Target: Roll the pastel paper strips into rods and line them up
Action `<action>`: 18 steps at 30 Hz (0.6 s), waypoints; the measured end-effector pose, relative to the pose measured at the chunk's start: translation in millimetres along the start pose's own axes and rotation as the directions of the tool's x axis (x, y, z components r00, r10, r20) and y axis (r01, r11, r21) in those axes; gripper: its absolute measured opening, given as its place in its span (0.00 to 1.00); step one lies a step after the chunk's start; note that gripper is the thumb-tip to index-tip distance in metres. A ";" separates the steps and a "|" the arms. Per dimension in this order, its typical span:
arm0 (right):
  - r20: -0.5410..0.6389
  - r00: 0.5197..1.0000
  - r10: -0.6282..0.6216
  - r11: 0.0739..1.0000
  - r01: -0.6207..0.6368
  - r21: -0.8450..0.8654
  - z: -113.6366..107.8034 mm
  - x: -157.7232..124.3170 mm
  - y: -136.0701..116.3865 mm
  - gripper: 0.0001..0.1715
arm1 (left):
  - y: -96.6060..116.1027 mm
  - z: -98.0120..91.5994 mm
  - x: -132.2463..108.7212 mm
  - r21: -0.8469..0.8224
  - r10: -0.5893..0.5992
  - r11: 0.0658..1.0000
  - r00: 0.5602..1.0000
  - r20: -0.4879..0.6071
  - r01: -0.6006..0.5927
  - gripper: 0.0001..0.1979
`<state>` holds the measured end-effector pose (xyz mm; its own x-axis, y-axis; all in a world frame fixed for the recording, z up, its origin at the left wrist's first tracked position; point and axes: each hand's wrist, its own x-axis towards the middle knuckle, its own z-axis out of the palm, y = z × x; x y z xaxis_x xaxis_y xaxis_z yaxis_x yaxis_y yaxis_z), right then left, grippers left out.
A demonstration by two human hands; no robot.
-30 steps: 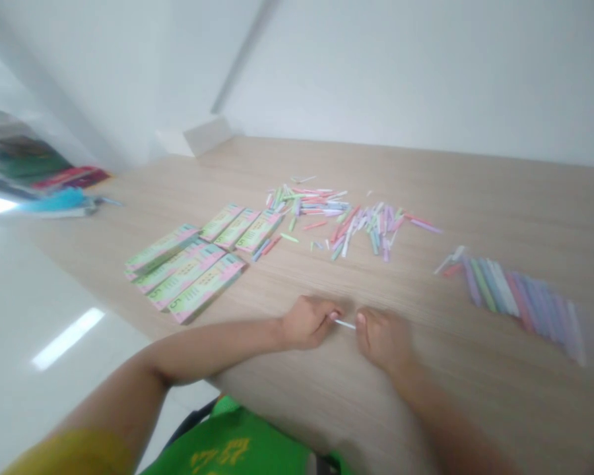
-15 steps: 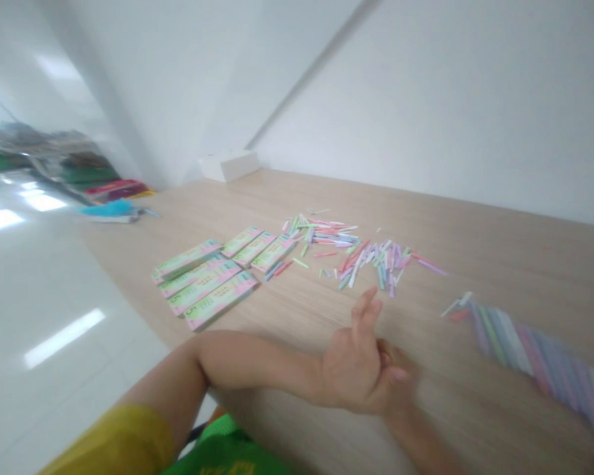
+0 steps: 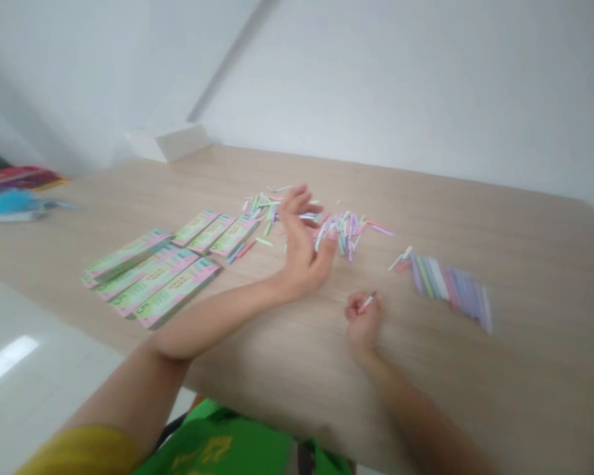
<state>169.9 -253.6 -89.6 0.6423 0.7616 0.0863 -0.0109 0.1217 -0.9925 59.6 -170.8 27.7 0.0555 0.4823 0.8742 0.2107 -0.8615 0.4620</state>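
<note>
My left hand (image 3: pixel 304 247) reaches over the near side of a loose pile of thin pastel sticks (image 3: pixel 347 227), open, fingers apart, with nothing seen in it. It hides part of the pile. Closer to me, my right hand (image 3: pixel 365 326) is closed just above the table around a short white stick (image 3: pixel 369 301) with a dark tip. To the right, a slanted row of pastel sticks (image 3: pixel 450 284) lies side by side. A few loose white and red sticks (image 3: pixel 402 259) are at its left end.
Several flat green-and-pink boxes (image 3: pixel 178 287) lie in two groups on the wooden table (image 3: pixel 534 264), left of the pile. A white box (image 3: pixel 178 142) stands by the wall at the back. Something bright blue (image 3: pixel 10 202) is at the far left edge.
My hands were together and have come apart. The left has moved forward to the pile; the white stick now shows in my right. The view has shifted right.
</note>
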 end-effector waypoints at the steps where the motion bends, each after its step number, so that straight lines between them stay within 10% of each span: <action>1: -0.010 1.000 0.026 0.999 -0.026 0.030 1.3 -3.9 0.5 0.35 | -20.4 -1.5 3.6 0.003 -0.002 1.000 0.999 -0.040 0.002 0.25; 5: 0.131 0.979 0.154 0.976 -0.171 0.132 9.8 -22.8 3.1 0.37 | -108.9 -12.2 0.2 0.043 -0.074 0.996 0.991 -0.110 0.079 0.13; 10: 0.156 0.965 0.209 0.968 -0.227 0.111 4.9 -14.4 4.6 0.38 | -175.9 -41.5 -11.4 0.204 -0.311 0.935 0.947 0.079 0.290 0.08; 18: -0.103 0.972 -0.212 0.925 0.234 0.299 -15.5 9.2 -9.4 0.29 | -222.2 -51.9 17.4 0.559 -0.488 0.805 0.759 0.432 0.199 0.14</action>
<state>187.7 -257.6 -80.8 0.7054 0.6488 0.2854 -0.0895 0.4809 -0.8722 -36.9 20.8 -52.0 0.3607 0.8547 0.3734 0.7262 -0.5086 0.4626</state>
